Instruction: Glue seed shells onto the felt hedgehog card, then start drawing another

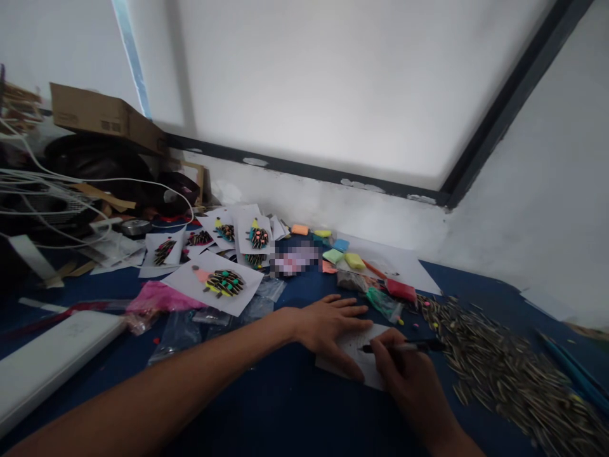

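Note:
A small white sheet of paper (349, 368) lies on the dark blue table, with faint marks on it. Flat on its left side rests my left hand (335, 330), fingers spread. Gripped in my right hand (404, 368) is a dark marker pen (412, 346), its tip down at the paper; the fingers hide part of it. Just right of this hand spreads a big heap of striped sunflower seeds (514, 368). Beyond the paper are coloured clay packets, among them a red one (401, 290) and a yellow one (354, 261).
Cards with seed-covered hedgehog figures (226, 282) lie at the back left, beside pink plastic (164, 297) and clear bags (176, 336). A long white box (57, 355) sits at the left. Cables and a cardboard box (90, 111) are stacked behind. A wall borders the far side.

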`<state>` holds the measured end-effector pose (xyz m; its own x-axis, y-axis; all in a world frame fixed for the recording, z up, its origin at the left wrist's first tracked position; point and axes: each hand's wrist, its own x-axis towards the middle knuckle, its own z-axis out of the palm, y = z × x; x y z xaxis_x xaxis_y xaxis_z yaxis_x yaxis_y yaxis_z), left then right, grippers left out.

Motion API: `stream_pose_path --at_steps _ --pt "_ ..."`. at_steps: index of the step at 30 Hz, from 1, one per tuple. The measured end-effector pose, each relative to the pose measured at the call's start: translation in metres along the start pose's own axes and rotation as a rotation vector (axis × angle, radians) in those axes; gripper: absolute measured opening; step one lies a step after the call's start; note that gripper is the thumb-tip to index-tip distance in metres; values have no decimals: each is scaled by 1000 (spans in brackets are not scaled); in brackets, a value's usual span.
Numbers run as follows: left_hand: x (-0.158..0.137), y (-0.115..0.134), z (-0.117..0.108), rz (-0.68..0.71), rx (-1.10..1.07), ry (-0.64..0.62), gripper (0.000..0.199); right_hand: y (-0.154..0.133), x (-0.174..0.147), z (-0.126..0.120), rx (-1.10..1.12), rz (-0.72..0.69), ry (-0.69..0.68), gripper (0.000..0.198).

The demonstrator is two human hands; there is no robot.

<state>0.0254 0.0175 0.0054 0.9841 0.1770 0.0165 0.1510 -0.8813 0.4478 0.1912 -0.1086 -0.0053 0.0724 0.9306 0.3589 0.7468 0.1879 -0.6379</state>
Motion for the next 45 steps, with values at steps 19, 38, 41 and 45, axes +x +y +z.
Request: stream_pose_path --at_steps 19,38,41,45 --pt "0 0 1 2 8 17 92 -2 0 -4 -116 -60 103 34" --pt "-1 2 -1 1 4 7 91 0 0 -3 -108 -46 58 31" --pt "-1 2 -1 1 9 8 92 1 -2 -2 -101 -39 54 31" --pt "0 2 -1 1 10 10 93 -1 -1 -3 -102 -44 38 33"
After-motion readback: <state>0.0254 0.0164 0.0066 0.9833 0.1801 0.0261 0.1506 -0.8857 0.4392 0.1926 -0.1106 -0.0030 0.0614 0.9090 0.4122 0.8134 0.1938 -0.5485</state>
